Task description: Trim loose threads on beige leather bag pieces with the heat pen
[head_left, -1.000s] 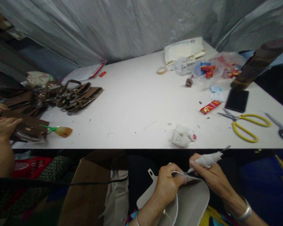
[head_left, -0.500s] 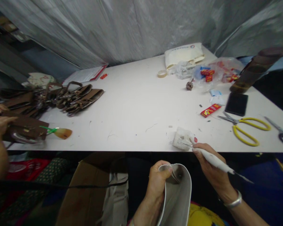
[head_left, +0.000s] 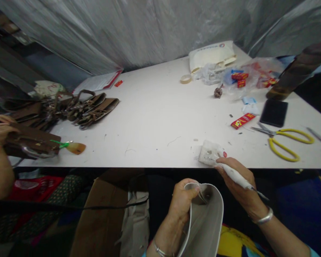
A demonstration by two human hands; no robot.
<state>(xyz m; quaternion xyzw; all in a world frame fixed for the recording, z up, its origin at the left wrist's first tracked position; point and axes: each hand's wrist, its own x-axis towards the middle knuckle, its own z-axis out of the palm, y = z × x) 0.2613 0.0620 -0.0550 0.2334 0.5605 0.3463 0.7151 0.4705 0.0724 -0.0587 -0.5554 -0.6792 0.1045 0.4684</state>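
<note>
My left hand [head_left: 179,203] pinches the rim of a pale grey, open-topped bag body [head_left: 208,223] below the table edge, thumb on the inside. The bag's opening faces up and its lower part runs out of view. In my right hand [head_left: 243,192] is a thin pointed tool with a white wrapped handle [head_left: 234,175] and metal at both ends. Its front tip is at a small whitish pad [head_left: 209,152] at the table's front edge; I cannot tell if it touches. A red spot shows beside the pad.
Yellow-handled scissors [head_left: 290,142], a phone [head_left: 274,112], a red packet [head_left: 243,121] and a dark bottle [head_left: 296,73] lie or stand right. A tape roll [head_left: 186,79] lies further back. At left, another person's hand [head_left: 1,130] holds a brown bag [head_left: 33,139] near more brown bags [head_left: 98,110].
The view has shifted slightly. My right hand's tool has turned a little, its tip staying by the pad. My left hand keeps its hold on the bag body.
</note>
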